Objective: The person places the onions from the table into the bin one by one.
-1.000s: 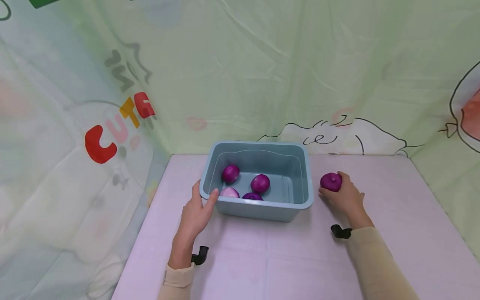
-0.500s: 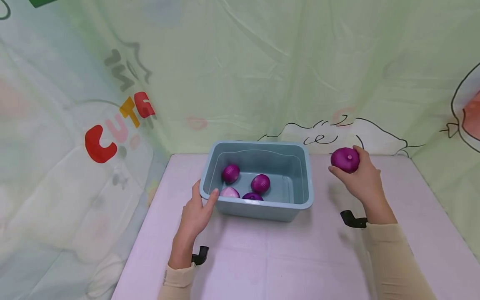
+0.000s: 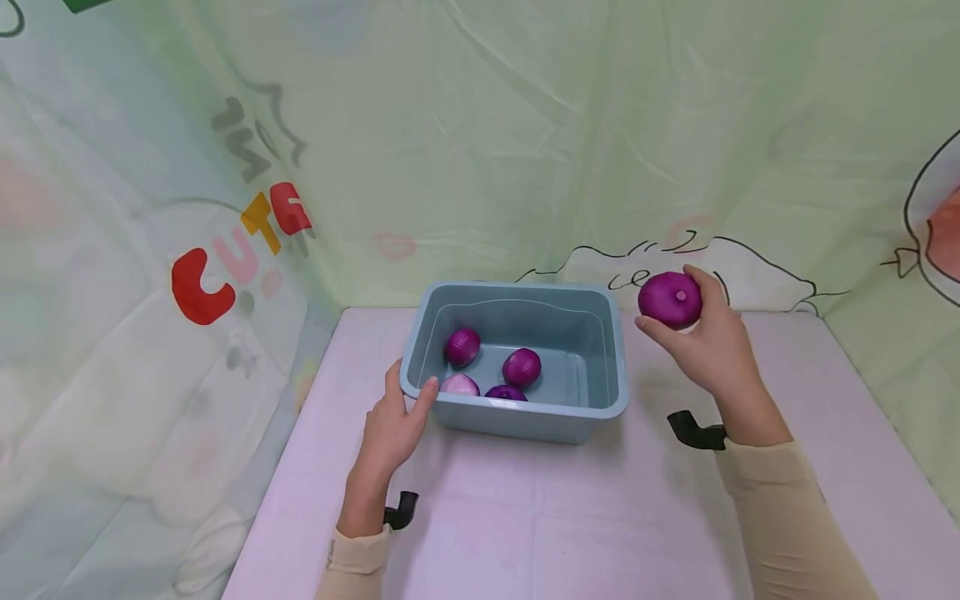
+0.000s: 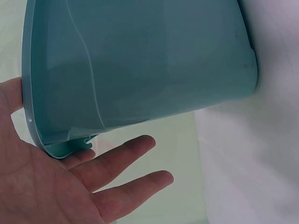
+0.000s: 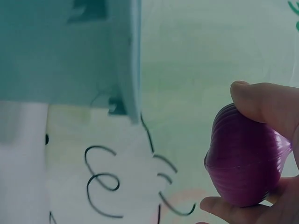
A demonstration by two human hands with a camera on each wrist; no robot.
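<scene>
A purple toy-like onion (image 3: 670,300) is held up in my right hand (image 3: 720,346), right of the bin and above the table. In the right wrist view, the thumb and fingers grip this ribbed onion (image 5: 245,158) from opposite sides. My left hand (image 3: 393,429) holds the front left corner of a light blue plastic bin (image 3: 525,421). The left wrist view has the thumb and index finger at the bin's rim (image 4: 28,93), with two other fingers (image 4: 117,161) stretched out below the wall. Several onions, among them a purple one (image 3: 521,367) and a paler one (image 3: 460,384), lie in the bin.
The bin stands on a table with a pale lilac cover (image 3: 487,533). Behind it hangs a green printed curtain (image 3: 480,150), and another printed sheet (image 3: 135,375) closes off the left side. Black wrist mounts (image 3: 697,431) stick out from both wrists.
My right hand has raised the onion from near the table, first up and rightward, then a little left and higher. The left hand, the bin and the onions in it have not moved.
</scene>
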